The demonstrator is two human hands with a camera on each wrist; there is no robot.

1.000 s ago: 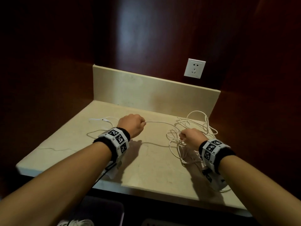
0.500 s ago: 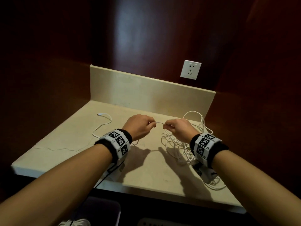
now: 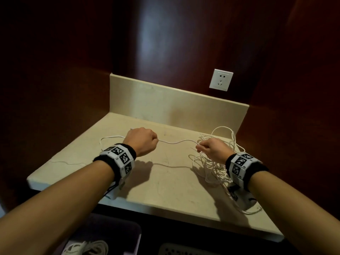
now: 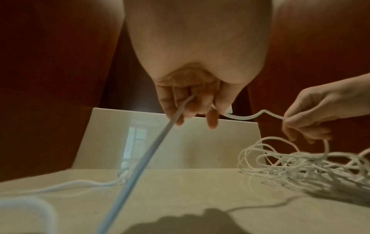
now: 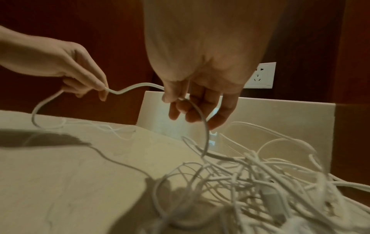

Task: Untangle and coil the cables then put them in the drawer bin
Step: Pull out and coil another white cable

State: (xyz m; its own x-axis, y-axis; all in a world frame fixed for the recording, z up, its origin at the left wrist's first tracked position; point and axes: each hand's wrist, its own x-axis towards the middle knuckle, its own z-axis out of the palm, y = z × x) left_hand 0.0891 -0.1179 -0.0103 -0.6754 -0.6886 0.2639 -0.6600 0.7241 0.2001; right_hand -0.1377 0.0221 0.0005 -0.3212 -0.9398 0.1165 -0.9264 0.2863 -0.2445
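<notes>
Step in hand: drawing one white cable (image 3: 175, 142) out of the tangle, hand over hand.

Left to right. Freed length lies slack near the bench's (image 3: 165, 181) left edge, looping toward the back-left corner. My left hand (image 3: 142, 141), grip closed in a fist round the cable, is raised over the left-centre of the bench; the left wrist view shows the strand running through the curled fingers (image 4: 170, 101). Between the hands the cable spans in a shallow wave, not taut. My right hand (image 3: 213, 150) pinches the same strand between thumb and forefinger, the other fingers loose, just above the tangle (image 3: 215, 168), which sits by the right edge and reaches the front-right corner.

Judgement: pull slowly leftward, letting the strand slip through the right pinch so that it feels snags early; stop if loops lift together, or knots will tighten.

Materials: cable thin, round, smooth, springy, holding kinks. Bench pale polished stone, a hairline crack near the left edge; low friction, so the whole pile may drag. Coiled cable already in the drawer bin (image 3: 103, 242), below the front edge.
</notes>
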